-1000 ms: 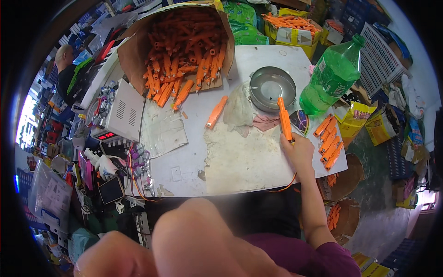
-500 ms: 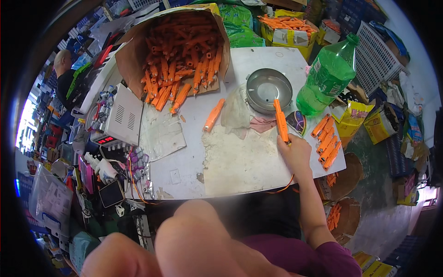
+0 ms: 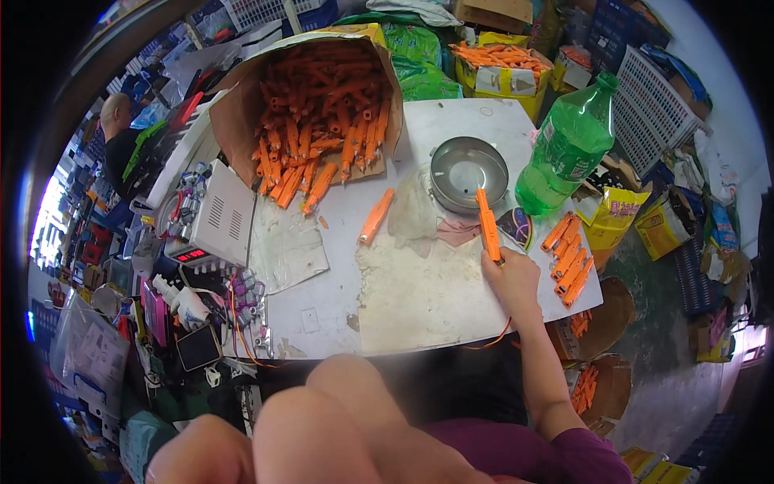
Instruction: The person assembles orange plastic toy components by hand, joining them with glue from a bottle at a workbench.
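My right hand [image 3: 513,282] is closed around an orange pen-shaped tool [image 3: 488,228], whose tip reaches over the near rim of a round metal bowl [image 3: 459,189]. A dark drop-like spot shows on the bowl's bottom. Large, blurred bare skin at the lower edge looks like my left hand and arm [image 3: 322,427] very close to the lens; its fingers cannot be made out. One loose orange piece [image 3: 376,217] lies left of the bowl on the white table [image 3: 322,315]. Several similar orange pieces [image 3: 569,269] lie in a slanted row to the right of my hand.
A tipped paper sack [image 3: 230,133] spills orange pieces at the back left. A green bottle [image 3: 564,149] stands right of the bowl. At left are a grey power box [image 3: 219,214] and cluttered parts. Cartons [image 3: 617,387] sit below the right edge. A person [image 3: 117,129] is far left.
The whole view has shifted a little, so the table sits lower in the picture. My right hand keeps the orange tool at the bowl's rim. The blurred skin below has moved slightly left.
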`<state>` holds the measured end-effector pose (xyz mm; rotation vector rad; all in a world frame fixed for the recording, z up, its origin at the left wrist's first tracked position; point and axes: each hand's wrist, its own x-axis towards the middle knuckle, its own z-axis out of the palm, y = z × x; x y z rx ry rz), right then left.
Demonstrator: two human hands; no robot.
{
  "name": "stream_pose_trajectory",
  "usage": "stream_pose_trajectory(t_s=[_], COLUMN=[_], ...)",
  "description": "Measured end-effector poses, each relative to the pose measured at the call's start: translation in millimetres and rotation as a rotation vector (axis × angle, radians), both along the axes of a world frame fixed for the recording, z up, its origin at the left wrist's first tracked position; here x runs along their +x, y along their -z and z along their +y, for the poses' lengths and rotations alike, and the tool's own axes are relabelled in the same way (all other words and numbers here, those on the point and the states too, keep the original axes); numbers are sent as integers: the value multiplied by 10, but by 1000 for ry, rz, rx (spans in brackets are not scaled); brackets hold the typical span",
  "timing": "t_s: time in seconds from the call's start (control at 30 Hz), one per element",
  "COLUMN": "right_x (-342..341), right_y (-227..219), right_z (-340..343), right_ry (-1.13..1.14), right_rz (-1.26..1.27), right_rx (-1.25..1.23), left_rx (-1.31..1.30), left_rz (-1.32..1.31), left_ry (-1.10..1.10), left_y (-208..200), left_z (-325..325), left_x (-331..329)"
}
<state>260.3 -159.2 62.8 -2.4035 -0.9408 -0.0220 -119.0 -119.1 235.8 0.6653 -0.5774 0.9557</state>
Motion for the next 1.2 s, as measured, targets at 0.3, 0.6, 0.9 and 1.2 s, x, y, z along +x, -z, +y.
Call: stream_pose_trajectory(t_s=[0.3, 0.6, 0.9, 1.2], right_x=[-64, -65, -1637, -1596], right_y=[-37, 7, -186, -89], right_z=[50, 38, 73, -113], right_ry=[-24, -118, -1121, -1117], right_rz=[0, 815, 574, 550], right_rx=[20, 349, -132, -87], left_rx=[21, 24, -11, 1290], left_rz=[32, 72, -99, 1414], left_ry=[-18, -60, -432, -1209], left_y=[-141, -138, -207, 923], left_z=[-146, -290, 198, 1478], left_x=[790, 541, 980, 1821])
